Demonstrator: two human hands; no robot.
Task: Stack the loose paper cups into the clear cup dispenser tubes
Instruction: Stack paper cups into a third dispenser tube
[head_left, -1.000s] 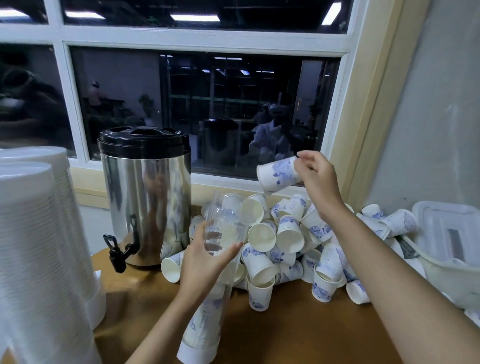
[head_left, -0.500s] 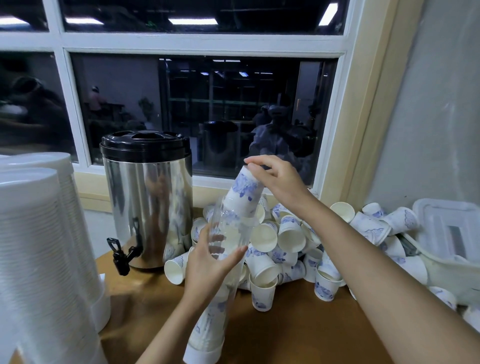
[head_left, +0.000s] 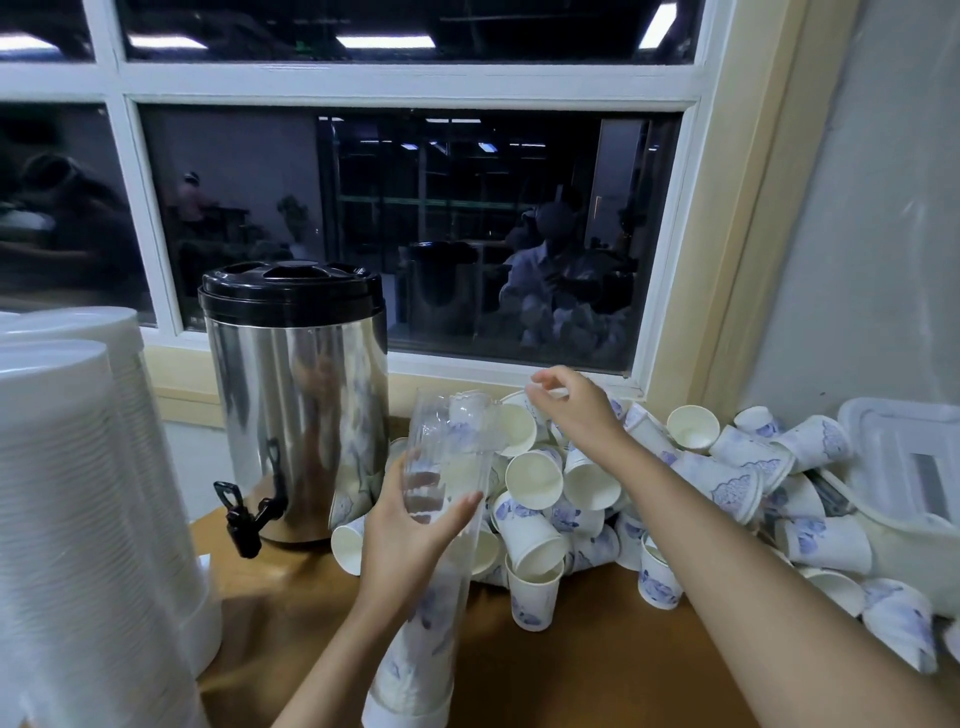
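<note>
- The clear tube (head_left: 448, 447) ran off the lower edge at its white base. The cups inside it were too smeared behind the plastic to count.
- The left grip (head_left: 400, 535) wrapped the tube, and its fingers showed only dimly through the wall.
- The right grip (head_left: 571, 410) was blurred at the fingertips, so whether it pinched anything could not be told.
- The right forearm covered part of the cup pile (head_left: 540, 480).
- The white stacks (head_left: 78, 519) were cut by the left and lower edges.
- The white tub (head_left: 914, 457) was cut by the right edge.

Tilted tube (head_left: 448, 441), perhaps half-full; heaped cups (head_left: 535, 478)
</note>
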